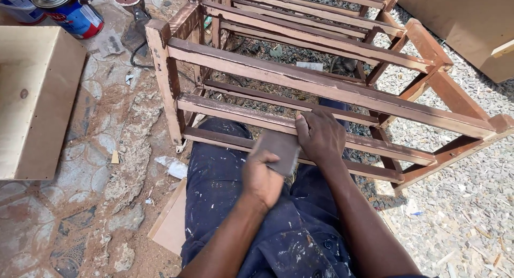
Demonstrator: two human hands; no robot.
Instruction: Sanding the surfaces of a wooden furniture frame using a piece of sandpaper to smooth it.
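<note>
Left hand [261, 177] clamped on a dark sheet of sandpaper [279, 149], pressed to a low slat of the brown wooden frame [321, 85] lying sideways over the lap. Right hand [321, 136] flat, fingers together, bracing that slat. Most rails patchy, seemingly part-sanded; upper slats untouched-looking. Open gravel rightward; plywood box [37, 101] crowding left.

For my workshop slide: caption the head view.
Left hand holds a sandpaper sheet while right hand rests on a brown wooden frame.

Single head-worn view, steeply downward and close over lap and wooden frame [321, 85] (no second view).
</note>
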